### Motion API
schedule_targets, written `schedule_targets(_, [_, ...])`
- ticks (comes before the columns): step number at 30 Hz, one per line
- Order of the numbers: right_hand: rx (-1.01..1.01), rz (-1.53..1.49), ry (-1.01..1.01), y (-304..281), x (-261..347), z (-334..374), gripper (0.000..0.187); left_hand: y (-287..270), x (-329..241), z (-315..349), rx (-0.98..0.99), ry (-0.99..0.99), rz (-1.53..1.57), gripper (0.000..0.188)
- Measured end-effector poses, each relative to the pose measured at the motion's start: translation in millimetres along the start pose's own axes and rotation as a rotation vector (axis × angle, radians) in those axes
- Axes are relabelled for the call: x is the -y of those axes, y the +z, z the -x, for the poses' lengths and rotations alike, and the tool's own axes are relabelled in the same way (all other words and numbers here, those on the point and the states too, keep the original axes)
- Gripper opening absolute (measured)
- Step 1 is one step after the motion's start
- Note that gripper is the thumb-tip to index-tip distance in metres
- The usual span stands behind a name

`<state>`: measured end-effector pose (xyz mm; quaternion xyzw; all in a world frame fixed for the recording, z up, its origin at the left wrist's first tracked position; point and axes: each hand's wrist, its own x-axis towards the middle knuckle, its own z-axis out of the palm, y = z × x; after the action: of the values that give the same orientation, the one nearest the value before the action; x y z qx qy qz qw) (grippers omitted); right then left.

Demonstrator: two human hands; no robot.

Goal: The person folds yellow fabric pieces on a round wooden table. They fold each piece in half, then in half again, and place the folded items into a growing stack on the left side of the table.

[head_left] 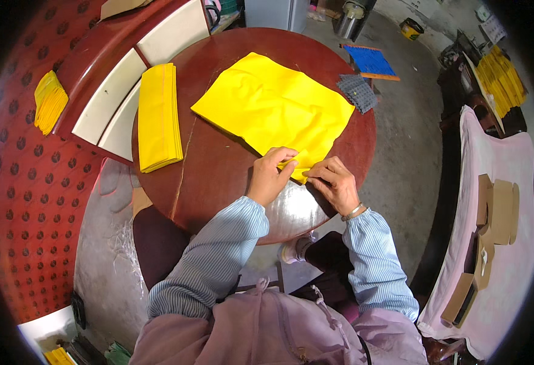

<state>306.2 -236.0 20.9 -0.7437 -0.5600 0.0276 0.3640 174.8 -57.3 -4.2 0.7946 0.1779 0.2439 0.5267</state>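
A yellow fabric sheet (273,103) lies spread and slightly wrinkled on the round red-brown table (218,164). Its near corner is folded over in a small flap between my hands. My left hand (271,175) pinches the left side of this flap, thumb and fingers closed on it. On the other side my right hand (335,184) grips the corner's tip, fingers bent together. To the left on the tabletop rests a stack of folded yellow fabric (159,118). A grey studded mat (357,92) sits at the table's far right edge.
A red patterned surface (42,201) with another yellow stack (50,102) stretches along the left. Beyond the table is a blue panel with orange edges (372,62). On the right, open cardboard boxes (499,210) rest on a pink cloth (516,274), near more yellow stacks (503,79).
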Motion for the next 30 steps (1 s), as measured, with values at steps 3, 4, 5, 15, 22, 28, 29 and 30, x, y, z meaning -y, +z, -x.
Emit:
schedule_targets(3, [-0.026, -0.077, 0.007, 4.3, -8.6, -0.9, 0.020, -2.3, -3.8, 0.5, 0.024, -0.053, 0.039, 0.015])
schedule_targets(4, [-0.051, -0.131, 0.021, 6.5, -10.8, -0.2, 0.018, -2.1, -4.2, 0.6, 0.033, -0.086, 0.063, 0.015])
schedule_targets(5, [-0.047, -0.181, 0.091, 9.0, -12.6, 0.7, 0.017, -1.6, -4.0, 0.8, 0.035, -0.096, 0.108, 0.016])
schedule_targets(15, [-0.062, -0.368, 0.283, 17.8, -21.7, 3.8, 0.017, -13.4, 4.3, -2.1, 0.173, 0.079, -0.065, 0.013])
schedule_targets(22, [-0.092, -0.330, 0.284, 18.1, -18.7, 3.3, 0.022, -14.2, 2.7, -2.3, 0.191, 0.075, -0.113, 0.014])
schedule_targets(28, [-0.094, -0.260, 0.227, 13.7, -8.5, 1.9, 0.024, -8.8, 6.4, -1.8, 0.108, 0.111, -0.104, 0.011])
schedule_targets(29, [-0.089, -0.270, 0.208, 13.1, -7.1, 1.6, 0.023, -8.8, 5.9, -1.6, 0.094, 0.110, -0.097, 0.010])
schedule_targets(30, [-0.094, -0.247, 0.182, 12.7, -6.2, 1.1, 0.023, -8.8, 4.9, -1.1, 0.092, 0.095, -0.085, 0.010])
